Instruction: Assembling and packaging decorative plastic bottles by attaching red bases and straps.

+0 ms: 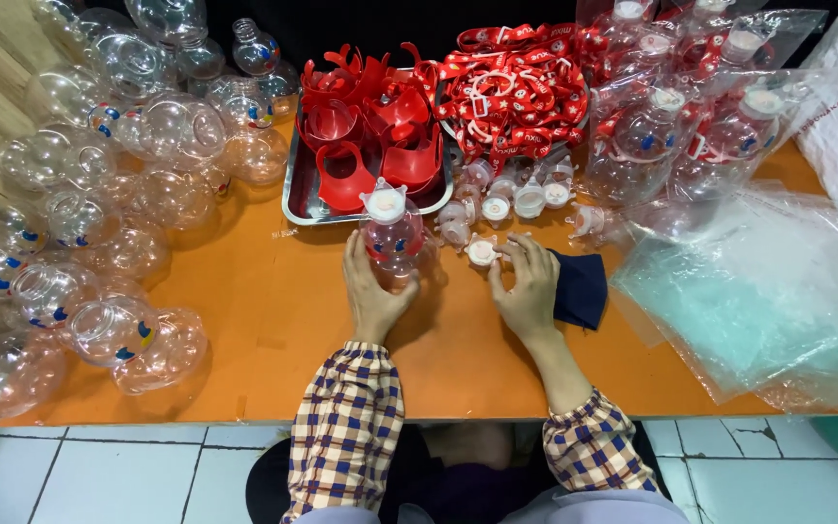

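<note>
Two hands busy: left hand (372, 291) grip wrapped round clear round bottle (393, 238) standing on orange worktop (273, 330); right hand (528, 286) fingertips pinch white cap (482, 252) beside it. Best to steady bottle upright, seat cap square.

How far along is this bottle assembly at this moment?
Done: bagged, capped bottles are piled at the far right. In hand: the left hand holds a capped bottle upright; the right hand touches a loose white cap. Left: many bare bottles at the left, red parts in the tray, straps, caps, empty bags.
</note>
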